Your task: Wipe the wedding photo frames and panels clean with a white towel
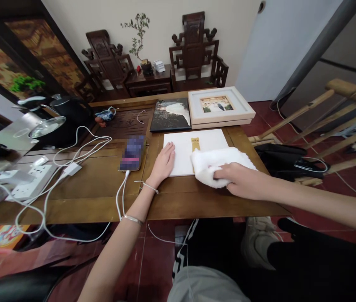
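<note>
Under the left hand (164,161) in the head view lies one white board (180,153); that hand is flat, fingers close together. The right hand (236,178) pinches one fluffy cloth (220,161) over the board's right side. It looks like wiping; another rub calls for a steady left hand. Beyond both hands, two pictures (170,115) show.
</note>
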Motion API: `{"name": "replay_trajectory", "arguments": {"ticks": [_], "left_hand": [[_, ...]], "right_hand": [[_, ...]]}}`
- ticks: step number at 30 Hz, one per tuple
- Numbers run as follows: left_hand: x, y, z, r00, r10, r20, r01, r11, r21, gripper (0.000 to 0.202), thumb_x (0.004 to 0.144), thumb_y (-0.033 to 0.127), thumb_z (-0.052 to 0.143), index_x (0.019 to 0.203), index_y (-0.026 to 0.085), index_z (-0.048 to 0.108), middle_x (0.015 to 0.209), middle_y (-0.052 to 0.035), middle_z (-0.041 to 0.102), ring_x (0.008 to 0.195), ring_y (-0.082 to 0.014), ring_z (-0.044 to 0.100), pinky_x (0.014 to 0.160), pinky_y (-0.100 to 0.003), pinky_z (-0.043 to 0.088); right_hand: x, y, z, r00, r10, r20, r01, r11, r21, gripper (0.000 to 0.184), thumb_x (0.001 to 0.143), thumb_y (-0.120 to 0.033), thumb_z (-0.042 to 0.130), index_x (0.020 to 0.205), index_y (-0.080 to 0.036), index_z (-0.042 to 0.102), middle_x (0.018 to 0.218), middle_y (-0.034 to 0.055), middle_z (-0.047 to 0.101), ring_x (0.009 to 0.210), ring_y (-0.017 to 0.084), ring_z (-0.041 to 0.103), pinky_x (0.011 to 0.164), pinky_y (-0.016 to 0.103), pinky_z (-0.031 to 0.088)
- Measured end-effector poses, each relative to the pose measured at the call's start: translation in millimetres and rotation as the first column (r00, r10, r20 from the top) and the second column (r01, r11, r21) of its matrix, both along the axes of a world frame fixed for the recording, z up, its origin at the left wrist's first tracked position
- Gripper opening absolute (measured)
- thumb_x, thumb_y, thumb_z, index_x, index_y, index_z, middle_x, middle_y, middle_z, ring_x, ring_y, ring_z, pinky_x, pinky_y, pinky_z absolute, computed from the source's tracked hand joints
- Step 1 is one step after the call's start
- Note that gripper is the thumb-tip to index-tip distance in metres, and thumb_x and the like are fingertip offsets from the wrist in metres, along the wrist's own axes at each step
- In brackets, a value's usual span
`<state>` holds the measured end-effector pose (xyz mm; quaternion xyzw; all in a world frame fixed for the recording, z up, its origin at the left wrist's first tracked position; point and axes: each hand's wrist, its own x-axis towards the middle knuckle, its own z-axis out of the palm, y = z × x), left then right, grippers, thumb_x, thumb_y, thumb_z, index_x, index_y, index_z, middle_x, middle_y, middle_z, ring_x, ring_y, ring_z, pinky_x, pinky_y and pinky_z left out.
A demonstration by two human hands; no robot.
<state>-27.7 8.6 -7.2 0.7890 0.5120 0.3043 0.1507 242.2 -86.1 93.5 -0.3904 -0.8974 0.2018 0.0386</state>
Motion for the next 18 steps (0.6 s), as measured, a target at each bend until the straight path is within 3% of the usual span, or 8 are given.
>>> {"name": "replay_trajectory", "arguments": {"ticks": [6,10,12,14,16,18], "left_hand": [[-1,1,-1.6,1.0,0.001,0.007,-0.001,1.0,0.01,0.048,0.102,0.033,0.032,0.135,0.009,0.057,0.15,-0.015,0.048,0.145,-0.0228,0.039,0.123,-0.045,0.026],[-1,1,-1.1,1.0,0.001,0.012,-0.001,1.0,0.005,0.048,0.102,0.033,0.032,0.136,0.009,0.057,0.151,-0.0145,0.048,0.145,-0.0228,0.038,0.123,-0.045,0.027],[-1,1,-1.3,1.0,-0.003,0.019,0.002,1.0,0.007,0.047,0.102,0.033,0.033,0.136,0.012,0.057,0.151,-0.0128,0.048,0.145,-0.0227,0.038,0.123,-0.046,0.027],[-1,1,-1.6,1.0,-0.005,0.025,0.005,1.0,0.007,0.047,0.102,0.034,0.033,0.136,0.013,0.057,0.151,-0.0126,0.048,0.145,-0.0232,0.039,0.122,-0.046,0.027],[-1,1,-1.8,1.0,-0.001,0.026,0.001,1.0,0.003,0.047,0.102,0.034,0.033,0.136,0.012,0.057,0.151,-0.0135,0.048,0.145,-0.0238,0.039,0.122,-0.046,0.027],[-1,1,-1.8,1.0,0.002,0.025,-0.002,1.0,-0.002,0.049,0.102,0.035,0.032,0.136,0.01,0.057,0.151,-0.0146,0.048,0.145,-0.0238,0.039,0.122,-0.045,0.027]], "right_hand": [[21,38,-10.6,0.99,-0.131,0.056,0.123,0.984,0.132,0.037,0.07,-0.005,0.046,0.102,-0.017,0.06,0.084,0.0078,0.062,0.087,0.025,0.058,0.075,0.034,0.043],[25,73,-22.8,0.969,-0.191,0.159,0.175,0.979,0.108,0.05,0.071,-0.007,0.045,0.12,-0.013,0.056,0.112,0.0195,0.064,0.108,0.036,0.059,0.094,0.058,0.042],[18,85,-26.1,0.967,-0.177,0.185,0.166,0.984,0.071,0.062,0.07,-0.005,0.044,0.131,-0.012,0.051,0.137,0.0245,0.052,0.132,0.042,0.044,0.103,0.07,0.032],[7,94,-27.2,0.972,-0.14,0.189,0.134,0.99,0.048,0.073,0.07,-0.002,0.042,0.143,-0.012,0.041,0.154,0.0241,0.036,0.147,0.043,0.021,0.107,0.074,0.023],[-7,99,-27.1,0.974,-0.11,0.197,0.101,0.993,0.053,0.08,0.072,0.0,0.04,0.15,-0.012,0.031,0.16,0.0221,0.028,0.15,0.041,0.008,0.108,0.076,0.019],[-19,103,-26.5,0.971,-0.094,0.218,0.077,0.994,0.082,0.08,0.074,0.002,0.039,0.152,-0.012,0.028,0.162,0.0209,0.022,0.15,0.043,0.006,0.107,0.079,0.019]]}}
